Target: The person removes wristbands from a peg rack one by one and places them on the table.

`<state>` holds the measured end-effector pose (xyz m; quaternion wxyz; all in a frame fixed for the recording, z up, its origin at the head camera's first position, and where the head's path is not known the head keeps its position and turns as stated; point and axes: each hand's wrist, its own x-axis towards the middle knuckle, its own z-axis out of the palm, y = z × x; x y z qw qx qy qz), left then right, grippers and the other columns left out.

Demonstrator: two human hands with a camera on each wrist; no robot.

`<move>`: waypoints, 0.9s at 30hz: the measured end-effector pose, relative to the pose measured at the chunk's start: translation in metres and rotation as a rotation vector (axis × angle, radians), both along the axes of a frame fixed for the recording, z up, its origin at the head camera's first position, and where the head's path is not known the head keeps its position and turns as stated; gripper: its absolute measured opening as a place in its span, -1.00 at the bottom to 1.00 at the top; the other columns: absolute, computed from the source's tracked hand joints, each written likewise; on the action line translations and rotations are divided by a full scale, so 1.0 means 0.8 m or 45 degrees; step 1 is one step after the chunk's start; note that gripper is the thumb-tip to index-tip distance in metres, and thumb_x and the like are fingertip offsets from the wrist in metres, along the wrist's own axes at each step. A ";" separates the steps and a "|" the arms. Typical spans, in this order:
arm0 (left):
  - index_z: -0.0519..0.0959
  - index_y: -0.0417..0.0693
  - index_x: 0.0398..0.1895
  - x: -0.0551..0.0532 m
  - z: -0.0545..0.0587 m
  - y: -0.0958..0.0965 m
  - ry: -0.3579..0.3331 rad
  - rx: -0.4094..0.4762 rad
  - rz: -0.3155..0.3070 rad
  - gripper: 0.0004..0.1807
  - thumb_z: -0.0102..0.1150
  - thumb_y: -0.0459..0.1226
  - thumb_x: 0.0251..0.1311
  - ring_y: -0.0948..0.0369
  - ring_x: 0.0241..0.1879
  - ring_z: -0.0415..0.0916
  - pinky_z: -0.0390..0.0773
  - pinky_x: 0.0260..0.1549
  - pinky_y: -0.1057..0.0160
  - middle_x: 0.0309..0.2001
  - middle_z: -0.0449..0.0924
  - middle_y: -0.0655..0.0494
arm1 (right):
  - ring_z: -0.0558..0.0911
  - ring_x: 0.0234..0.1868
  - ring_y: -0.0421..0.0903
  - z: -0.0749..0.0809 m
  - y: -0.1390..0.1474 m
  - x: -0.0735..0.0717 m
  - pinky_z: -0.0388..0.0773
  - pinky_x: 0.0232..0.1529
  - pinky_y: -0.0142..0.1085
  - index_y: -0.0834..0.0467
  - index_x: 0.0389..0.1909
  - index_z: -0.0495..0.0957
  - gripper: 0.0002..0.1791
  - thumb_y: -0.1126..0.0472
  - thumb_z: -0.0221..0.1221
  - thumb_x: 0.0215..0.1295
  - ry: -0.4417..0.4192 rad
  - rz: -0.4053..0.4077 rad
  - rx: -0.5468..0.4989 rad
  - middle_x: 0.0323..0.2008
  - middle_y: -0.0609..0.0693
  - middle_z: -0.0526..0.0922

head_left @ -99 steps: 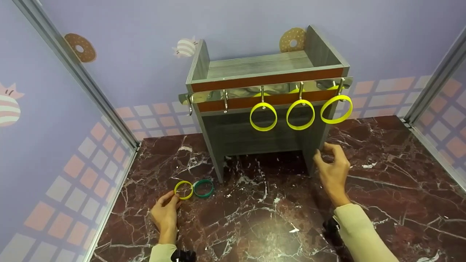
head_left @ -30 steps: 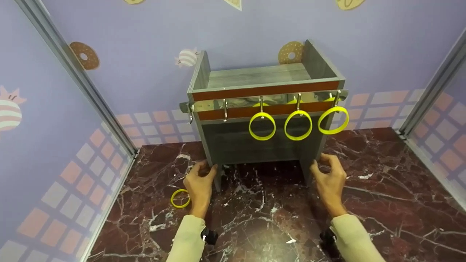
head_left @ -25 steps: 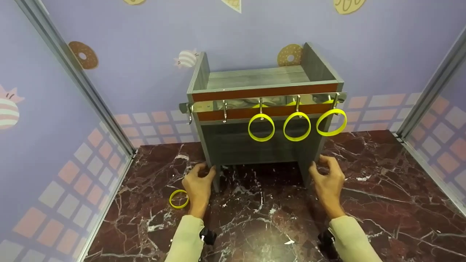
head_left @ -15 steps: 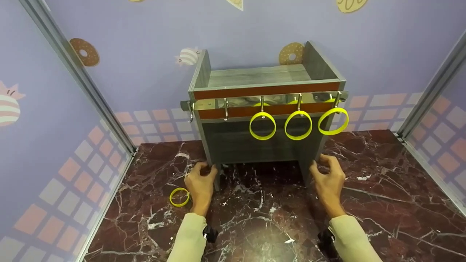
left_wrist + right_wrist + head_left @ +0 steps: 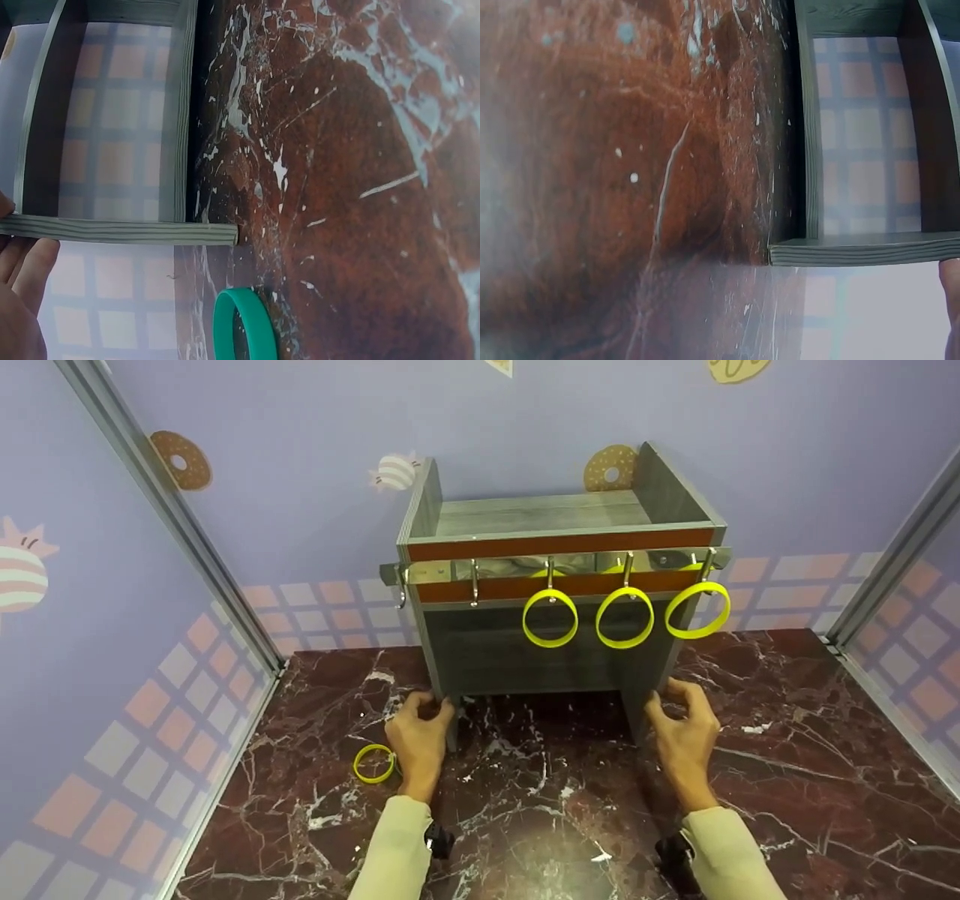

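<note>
"Only the left hand (image 5: 417, 739) has plainly changed place: from the loose yellow ring (image 5: 373, 781) it has come over to the rack (image 5: 589, 585)."

"And the rack itself?"

"Upright on the marbled table (image 5: 525, 840); I can't make out a shift, since the view sways. Hanging yellow rings (image 5: 551, 645), three of them, fill its right-hand hooks, while the two bare hooks (image 5: 474, 583) are toward its left end."

"Which step is in hand?"

"Steadying or adjusting the rack, I'd judge. Any next move on it calls for even effort from both sides, gentle enough that nothing swings off."

"How do the hands stand?"

"Low on the rack, one at each side, reaching in from its front. The left pinches the left side panel (image 5: 127, 230), fingers parted only by the board. The right hand (image 5: 684, 735) curves thumb and forefinger about the right side panel (image 5: 870, 251); it looks like a matching pinch, though its wrist view shows little of it."

"Anything else nearby?"

"That loose ring lies left of the rack. A green ring (image 5: 259, 326) lies near the rack's left leg, mostly hidden from the head view."
</note>
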<state>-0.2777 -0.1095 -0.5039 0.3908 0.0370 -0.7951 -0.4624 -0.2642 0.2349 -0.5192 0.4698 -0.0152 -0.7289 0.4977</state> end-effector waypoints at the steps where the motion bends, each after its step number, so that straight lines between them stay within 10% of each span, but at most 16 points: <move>1: 0.74 -0.19 -0.40 -0.001 0.000 0.001 0.004 0.000 0.000 -0.87 0.55 -0.39 0.01 -0.04 -0.45 0.70 0.64 -0.37 -0.09 -0.43 0.76 -0.04 | 0.67 -0.26 -0.04 0.003 -0.001 0.001 0.46 -0.15 -0.59 0.44 -0.19 0.69 -0.76 0.63 0.37 0.10 -0.001 -0.006 -0.004 -0.28 0.25 0.77; 16: 0.70 -0.18 -0.45 -0.001 -0.005 0.003 0.098 -0.065 0.038 -0.85 0.55 -0.41 -0.06 -0.06 -0.53 0.68 0.62 -0.44 -0.12 -0.51 0.74 -0.02 | 0.67 -0.08 -0.16 0.022 0.001 0.016 0.54 -0.05 -0.49 0.39 0.12 0.64 -0.62 0.58 0.31 0.28 -0.180 0.151 -0.092 -0.08 0.21 0.74; 27: 0.72 -0.13 -0.47 0.000 -0.005 0.004 0.077 -0.027 0.050 -0.86 0.55 -0.37 -0.06 -0.01 -0.53 0.69 0.63 -0.43 -0.11 -0.51 0.74 0.04 | 0.75 -0.03 -0.06 0.068 0.016 0.019 0.72 -0.03 -0.27 0.46 0.18 0.57 -0.71 0.41 0.17 0.54 -0.012 0.505 -0.716 -0.02 0.13 0.76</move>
